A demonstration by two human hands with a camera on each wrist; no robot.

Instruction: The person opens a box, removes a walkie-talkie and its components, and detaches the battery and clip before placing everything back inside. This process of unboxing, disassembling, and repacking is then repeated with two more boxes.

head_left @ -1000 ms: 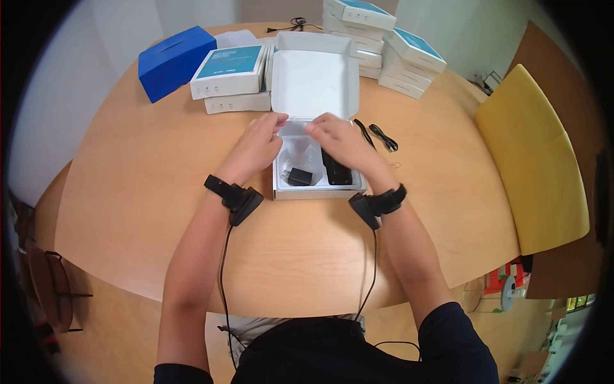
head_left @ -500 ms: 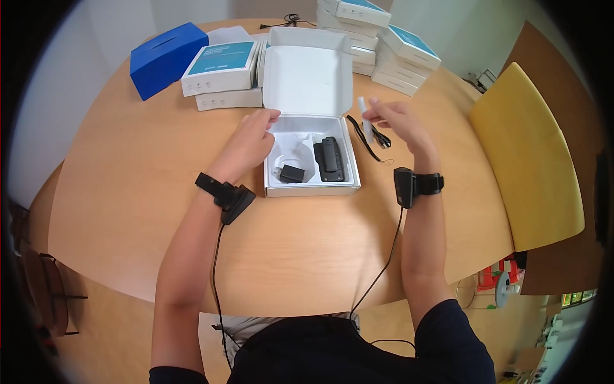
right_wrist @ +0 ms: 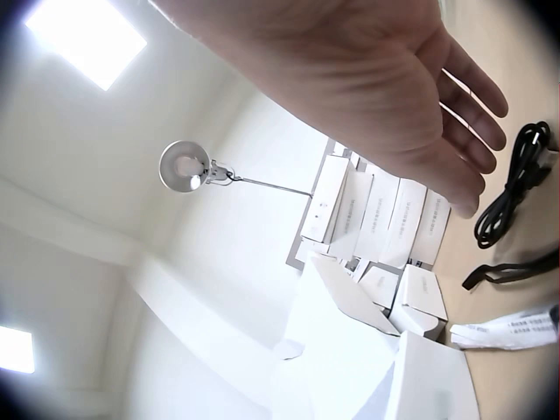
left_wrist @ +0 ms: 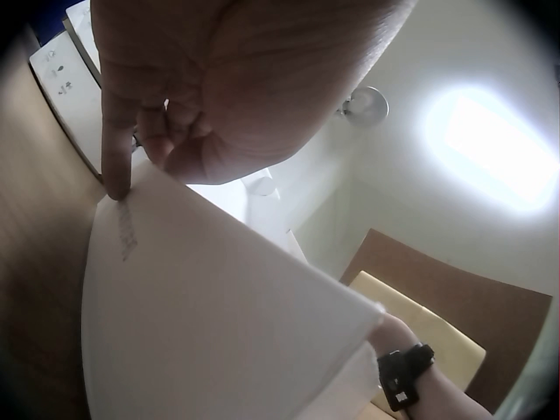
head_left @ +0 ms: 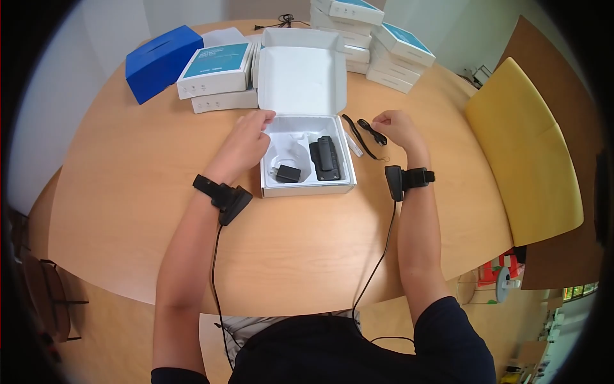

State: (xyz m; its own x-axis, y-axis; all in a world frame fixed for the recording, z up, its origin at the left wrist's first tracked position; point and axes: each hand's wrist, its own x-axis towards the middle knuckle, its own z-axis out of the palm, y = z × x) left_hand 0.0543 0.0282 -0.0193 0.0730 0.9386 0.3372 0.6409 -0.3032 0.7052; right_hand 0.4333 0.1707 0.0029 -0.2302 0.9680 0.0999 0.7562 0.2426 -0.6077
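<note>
An open white box (head_left: 307, 190) stands on the table with its lid (head_left: 302, 70) raised. Inside lie a black device (head_left: 326, 158) on the right and a black adapter (head_left: 288, 173) at the lower left. My left hand (head_left: 243, 144) grips the box's back left corner, its fingers on the wall (left_wrist: 201, 297). Right of the box lies a white strip (head_left: 353, 144), beside a black strap (head_left: 362, 136) and a coiled black cable (head_left: 373, 131). Just above the table by the cable (right_wrist: 516, 184), my right hand (head_left: 400, 131) holds nothing, fingers loosely bent.
A blue box (head_left: 164, 61) and white boxes with teal tops (head_left: 217, 69) stand at the back left. More white boxes (head_left: 396, 57) are stacked behind the lid to the right. A yellow chair (head_left: 527, 150) is at the right edge of the table.
My right hand has moved from over the box to its right and let go of the white strip, which now lies beside the box. The left hand stays at the box's corner.
</note>
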